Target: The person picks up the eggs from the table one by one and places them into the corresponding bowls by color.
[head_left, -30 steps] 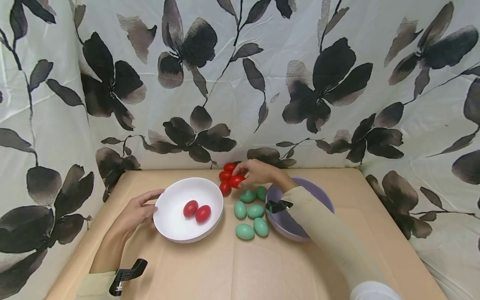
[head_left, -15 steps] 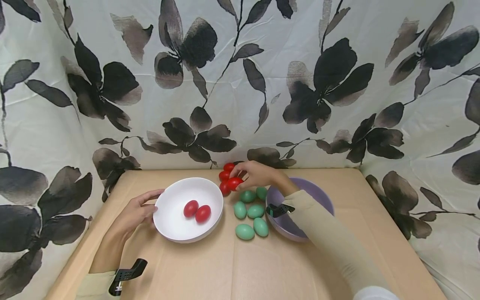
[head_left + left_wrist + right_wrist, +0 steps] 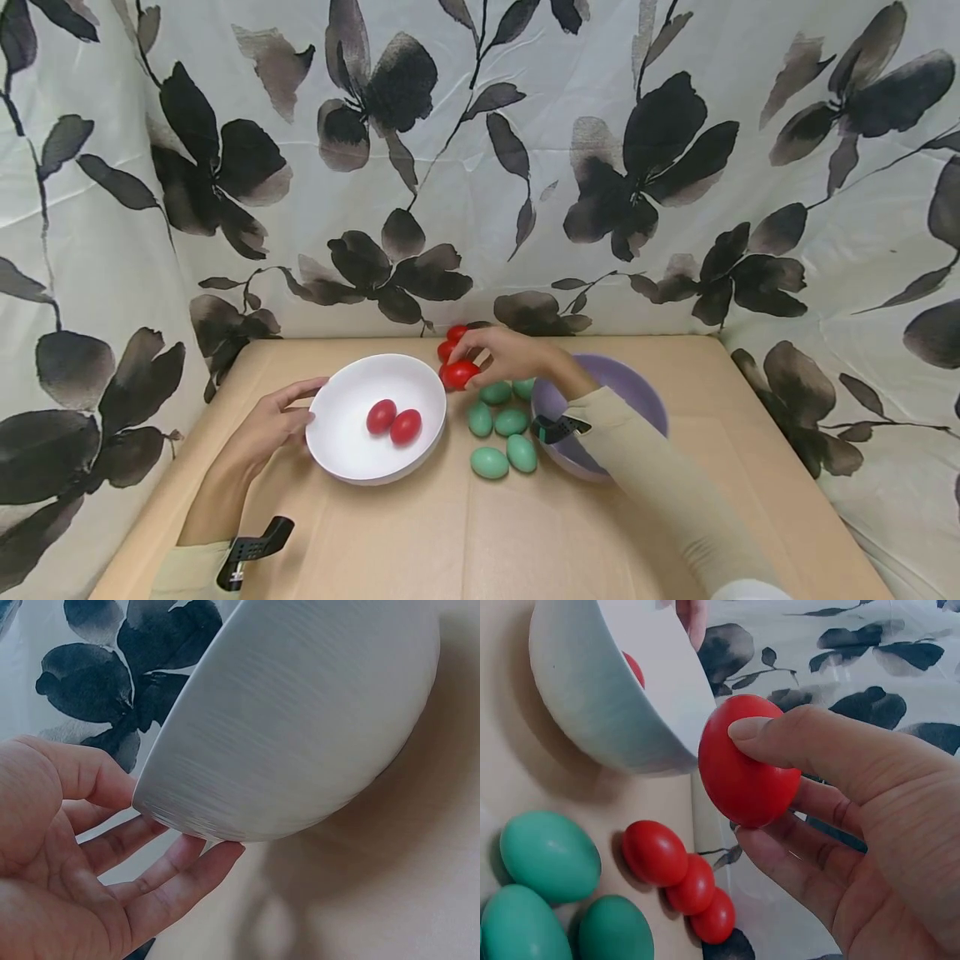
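My left hand (image 3: 270, 425) holds the white bowl (image 3: 348, 450) at its left side. In the left wrist view the thumb meets the bowl's rim (image 3: 169, 724) and the fingertips (image 3: 231, 851) bear on the outer wall below. Two red eggs (image 3: 381, 417) lie inside. My right hand (image 3: 510, 354) pinches another red egg (image 3: 739, 784) between thumb and fingers, raised off the table in the right wrist view. Behind it, three red eggs (image 3: 655, 853) lie in a row on the table. Several green eggs (image 3: 489, 462) sit nearer, between the bowls.
A purple bowl (image 3: 630, 387) stands on the right, partly hidden under my right forearm; its inside is only partly seen. The tan table (image 3: 420, 542) ends at a floral cloth (image 3: 517, 283) hanging behind and at both sides.
My right hand has moved slightly left and nearer me with the red egg, toward the white bowl. The left hand and both bowls stay put.
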`<state>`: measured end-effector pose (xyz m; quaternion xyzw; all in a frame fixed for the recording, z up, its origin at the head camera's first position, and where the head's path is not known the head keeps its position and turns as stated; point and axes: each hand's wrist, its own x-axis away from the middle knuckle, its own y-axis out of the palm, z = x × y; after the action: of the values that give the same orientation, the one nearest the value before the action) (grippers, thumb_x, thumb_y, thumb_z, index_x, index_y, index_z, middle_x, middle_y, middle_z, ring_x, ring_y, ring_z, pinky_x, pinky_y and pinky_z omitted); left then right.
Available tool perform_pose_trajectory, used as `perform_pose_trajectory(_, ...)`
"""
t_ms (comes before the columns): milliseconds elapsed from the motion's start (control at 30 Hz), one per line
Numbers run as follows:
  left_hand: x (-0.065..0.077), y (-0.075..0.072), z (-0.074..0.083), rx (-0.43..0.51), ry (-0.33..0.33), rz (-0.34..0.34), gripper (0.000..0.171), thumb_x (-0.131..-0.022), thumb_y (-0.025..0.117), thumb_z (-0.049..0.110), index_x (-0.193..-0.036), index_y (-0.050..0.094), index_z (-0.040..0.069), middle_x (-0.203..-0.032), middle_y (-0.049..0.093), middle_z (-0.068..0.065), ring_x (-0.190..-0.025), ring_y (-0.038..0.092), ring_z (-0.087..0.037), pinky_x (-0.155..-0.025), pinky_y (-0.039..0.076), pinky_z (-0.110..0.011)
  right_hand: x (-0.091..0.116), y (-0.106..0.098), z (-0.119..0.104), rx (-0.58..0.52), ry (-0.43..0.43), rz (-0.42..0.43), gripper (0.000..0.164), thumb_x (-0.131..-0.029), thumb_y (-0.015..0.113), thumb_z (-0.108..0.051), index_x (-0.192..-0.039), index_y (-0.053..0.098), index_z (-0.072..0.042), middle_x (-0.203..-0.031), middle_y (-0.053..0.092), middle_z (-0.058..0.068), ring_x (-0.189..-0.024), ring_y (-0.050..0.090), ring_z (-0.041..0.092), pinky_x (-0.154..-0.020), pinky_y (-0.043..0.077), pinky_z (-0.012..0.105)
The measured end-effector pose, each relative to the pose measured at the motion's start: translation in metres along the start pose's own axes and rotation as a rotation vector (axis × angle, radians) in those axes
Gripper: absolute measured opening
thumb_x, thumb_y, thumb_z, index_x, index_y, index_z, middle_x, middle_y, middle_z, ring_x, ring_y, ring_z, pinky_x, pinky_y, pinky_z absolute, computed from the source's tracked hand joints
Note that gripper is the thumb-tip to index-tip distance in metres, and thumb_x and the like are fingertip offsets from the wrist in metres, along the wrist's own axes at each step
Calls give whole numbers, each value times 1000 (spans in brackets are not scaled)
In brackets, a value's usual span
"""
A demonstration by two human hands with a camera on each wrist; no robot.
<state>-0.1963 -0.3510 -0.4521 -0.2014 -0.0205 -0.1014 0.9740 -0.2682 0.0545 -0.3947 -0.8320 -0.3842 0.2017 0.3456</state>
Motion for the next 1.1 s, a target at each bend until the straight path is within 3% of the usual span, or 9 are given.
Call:
perform_pose_trajectory(267,2,0,0,4,-3,-2,59,-94,54,-1,-152,44,4,-150,44,-26,-90,64,-20,-66,55,-37,-2,7,-13,-22,-8,-45,38,-85,76,-5,-121,69,-15,-117,66,-5,-110,62,12,-88,57,25)
perform_pose_trajectory(567,-3,-3,0,18,-1,-12,60,-93,54,-3,-151,44,3,-150,44,-26,-88,64,-19,-66,57,-39,-12,12,-20,-17,-2,-112,37,-86,79,-13,-120,68,-21,-117,63,-8,-112,60,12,-97,55,45)
perform_pose_trajectory(900,-6,3,3,25,-19,3,61,-94,54,-2,-153,42,3,-151,43,-27,-82,62,-17,-63,55,-35,-20,13,-25,65,-29,-165,39,-86,81,-17,-122,69,-21,-118,64,-11,-112,61,13,-99,54,35)
perform_pose_trajectory(1100,-5,7,5,20,-27,7,61,-93,54,-3,-153,43,4,-150,44,-27,-76,60,-16,-61,54,-34,-26,17,-22,57,-45,-215,40,-86,80,-15,-124,69,-19,-118,65,-10,-111,60,11,-99,54,39)
